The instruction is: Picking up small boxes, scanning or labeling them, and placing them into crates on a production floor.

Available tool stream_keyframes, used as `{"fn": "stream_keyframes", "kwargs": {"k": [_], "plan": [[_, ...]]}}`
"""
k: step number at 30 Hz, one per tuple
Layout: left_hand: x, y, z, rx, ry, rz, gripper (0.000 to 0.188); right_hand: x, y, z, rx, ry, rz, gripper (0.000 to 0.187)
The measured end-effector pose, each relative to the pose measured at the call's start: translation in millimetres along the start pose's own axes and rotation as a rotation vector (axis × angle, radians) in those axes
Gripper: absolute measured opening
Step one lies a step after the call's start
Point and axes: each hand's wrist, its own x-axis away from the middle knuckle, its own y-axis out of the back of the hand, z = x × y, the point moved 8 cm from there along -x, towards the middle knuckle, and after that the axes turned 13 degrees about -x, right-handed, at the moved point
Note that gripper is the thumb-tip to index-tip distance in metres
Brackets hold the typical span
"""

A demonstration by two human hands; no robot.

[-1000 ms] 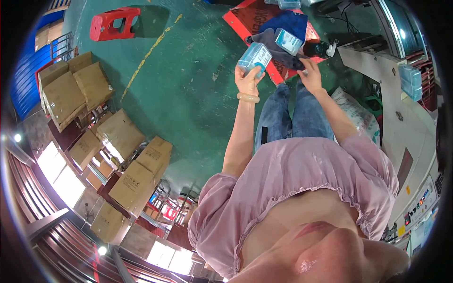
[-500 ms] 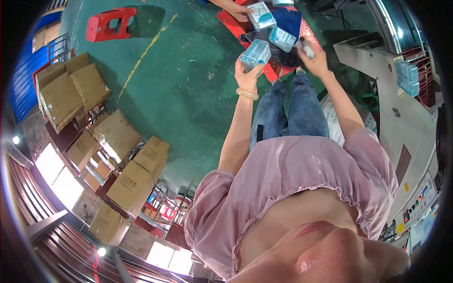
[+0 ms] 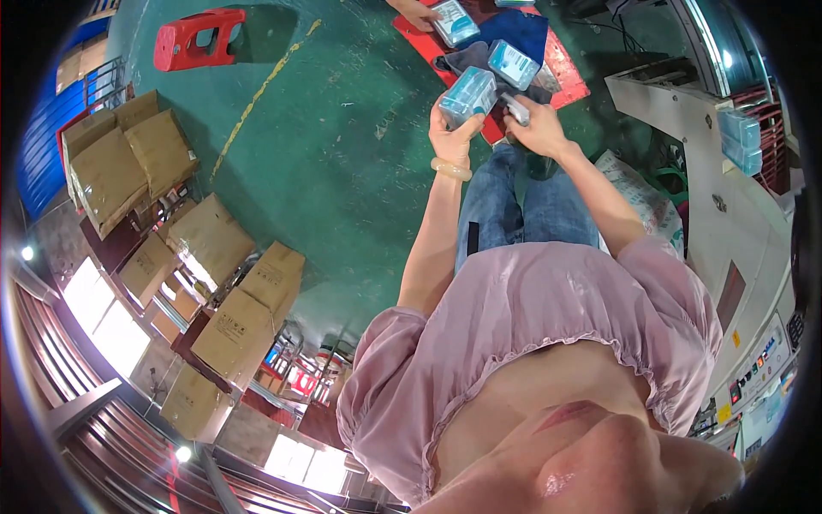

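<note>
My left hand (image 3: 454,133) is closed around a clear and light-blue see-through box (image 3: 469,97), holding it up over the near edge of a red stool or low table (image 3: 572,80). Close beside it, my right hand (image 3: 541,130) grips a small whitish object (image 3: 516,110) whose kind I cannot make out. A similar box with a white label (image 3: 514,64) rests on the dark cloth (image 3: 473,58) just beyond. At the far side, a co-worker's hand (image 3: 417,12) holds another labelled blue box (image 3: 455,22).
A red plastic stool (image 3: 199,39) stands at the far left on the green floor. Cardboard cartons (image 3: 227,338) are stacked at the left. On the right is a pale machine (image 3: 728,206) with a blue pack (image 3: 739,141) on it. A white sack (image 3: 638,193) lies by my legs.
My right hand has swung left, bringing the whitish object close to the box in my left hand. The co-worker's hand and its box have moved up and left.
</note>
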Motion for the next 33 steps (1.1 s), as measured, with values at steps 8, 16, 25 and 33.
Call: {"fn": "stream_keyframes", "kwargs": {"k": [8, 16, 25, 33], "plan": [[-0.3, 23.1, 6.5, -0.063, 0.033, -0.068, 0.062, -15.7, 101.6, -37.4, -0.123, 0.135, -0.630, 0.035], [4.2, 42.4, 23.7, -0.098, 0.070, -0.113, 0.059, 8.8, 116.5, -69.8, 0.177, 0.247, -1.018, 0.080], [-3.8, 17.3, 49.7, -0.147, 0.134, -0.064, 0.061, 11.6, 1.4, -158.2, 0.296, -0.165, -0.369, 0.028], [6.0, 30.9, 26.6, -0.512, -0.167, -0.191, 0.059, -7.2, -48.6, -6.3, -0.333, 0.170, -0.279, 0.017]]}}
